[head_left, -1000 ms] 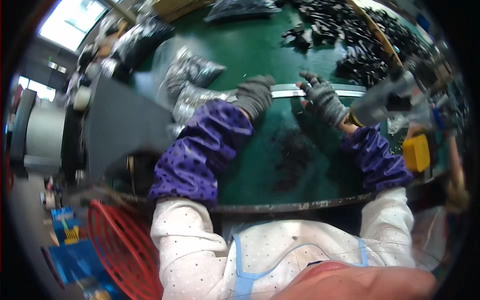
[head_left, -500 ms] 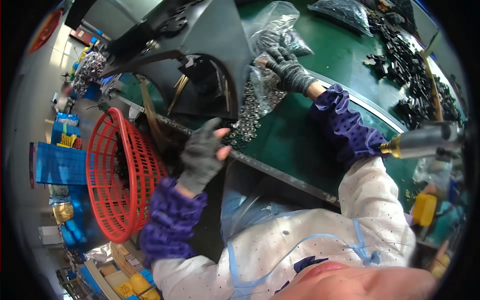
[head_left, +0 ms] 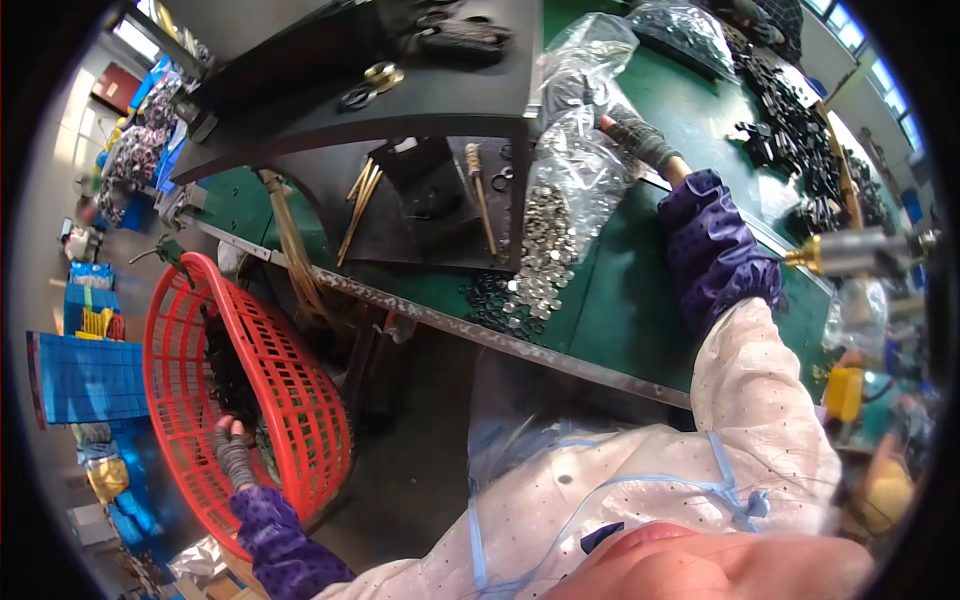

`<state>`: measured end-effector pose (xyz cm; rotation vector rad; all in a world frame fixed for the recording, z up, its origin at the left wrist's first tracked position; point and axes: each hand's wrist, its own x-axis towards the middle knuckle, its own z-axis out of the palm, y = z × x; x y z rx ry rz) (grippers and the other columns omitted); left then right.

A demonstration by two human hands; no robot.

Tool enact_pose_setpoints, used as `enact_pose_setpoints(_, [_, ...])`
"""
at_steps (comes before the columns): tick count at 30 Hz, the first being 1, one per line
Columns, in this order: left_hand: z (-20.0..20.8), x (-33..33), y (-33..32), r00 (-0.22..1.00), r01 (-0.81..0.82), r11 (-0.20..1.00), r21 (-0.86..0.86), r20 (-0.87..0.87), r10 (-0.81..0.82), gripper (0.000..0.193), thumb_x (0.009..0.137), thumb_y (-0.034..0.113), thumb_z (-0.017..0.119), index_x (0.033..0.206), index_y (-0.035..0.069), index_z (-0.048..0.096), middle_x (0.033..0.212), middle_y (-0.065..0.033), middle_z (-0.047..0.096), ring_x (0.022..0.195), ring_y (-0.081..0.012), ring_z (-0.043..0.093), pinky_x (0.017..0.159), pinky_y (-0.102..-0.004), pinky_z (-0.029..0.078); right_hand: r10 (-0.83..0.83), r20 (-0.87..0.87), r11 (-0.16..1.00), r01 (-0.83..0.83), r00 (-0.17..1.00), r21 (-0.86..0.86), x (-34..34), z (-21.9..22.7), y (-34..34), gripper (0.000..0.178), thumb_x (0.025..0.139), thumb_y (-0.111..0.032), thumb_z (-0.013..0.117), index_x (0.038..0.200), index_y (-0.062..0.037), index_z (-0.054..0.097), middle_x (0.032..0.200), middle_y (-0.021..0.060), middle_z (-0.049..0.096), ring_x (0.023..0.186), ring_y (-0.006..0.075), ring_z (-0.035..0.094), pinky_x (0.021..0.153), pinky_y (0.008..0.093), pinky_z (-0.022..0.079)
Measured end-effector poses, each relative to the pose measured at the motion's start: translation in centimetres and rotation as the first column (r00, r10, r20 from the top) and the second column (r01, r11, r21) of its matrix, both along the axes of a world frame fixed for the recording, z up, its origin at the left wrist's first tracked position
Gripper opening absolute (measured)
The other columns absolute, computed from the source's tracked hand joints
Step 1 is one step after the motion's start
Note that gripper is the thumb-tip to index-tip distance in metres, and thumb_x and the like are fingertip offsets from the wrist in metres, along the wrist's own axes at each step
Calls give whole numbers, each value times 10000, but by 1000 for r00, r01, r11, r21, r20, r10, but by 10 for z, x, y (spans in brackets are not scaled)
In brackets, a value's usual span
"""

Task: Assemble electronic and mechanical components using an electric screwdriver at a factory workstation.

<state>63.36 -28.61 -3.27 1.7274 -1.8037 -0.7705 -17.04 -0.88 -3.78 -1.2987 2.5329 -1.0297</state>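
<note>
My left hand (head_left: 235, 455), in a grey fingerless glove and purple sleeve cover, is inside the red plastic basket (head_left: 300, 400). Its visible fingertips are extended beside a heap of black pieces (head_left: 228, 365), with nothing seen in them. On the green worktable my right hand (head_left: 640, 140), gloved likewise, grips the upper part of a clear plastic bag (head_left: 590, 165); some of its fingers are hidden against the plastic. Small shiny metal discs (head_left: 548, 255) spread out of the bag's near end. Small black rings (head_left: 500, 305) lie beside them at the table edge.
A dark metal stand (head_left: 330, 130) on the left carries scissors (head_left: 375, 85); thin sticks (head_left: 360, 210) and a wooden-handled tool (head_left: 480, 200) lie beneath. Black parts (head_left: 785, 135) are heaped far right, near another person's hand (head_left: 765, 28). A power screwdriver (head_left: 860, 252) hangs at right.
My left hand has moved from near the table edge down and left into the red basket. My right hand stays at the bag, its fingers now less visible. The view has shifted.
</note>
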Motion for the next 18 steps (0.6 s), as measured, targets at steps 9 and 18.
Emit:
enact_pose_setpoints(9, [-112, 53, 62, 858, 98, 854, 511, 391, -332, 146, 812, 188, 568, 897, 76, 606, 724, -6, 564, 628, -132, 514, 567, -290, 438, 154, -111, 980, -137, 982, 144, -23, -18, -7, 337, 909, -325, 435, 905, -37, 610, 749, 114, 591, 637, 166, 513, 589, 291, 405])
enact_pose_setpoints(18, [-50, -51, 37, 894, 418, 630, 654, -170, -415, 183, 828, 232, 515, 825, 84, 622, 650, -15, 548, 580, -125, 502, 518, -290, 418, -141, 40, 982, 135, 989, 135, -69, -11, 103, 304, 906, -302, 446, 955, -46, 604, 825, 86, 600, 684, 144, 516, 604, 270, 412])
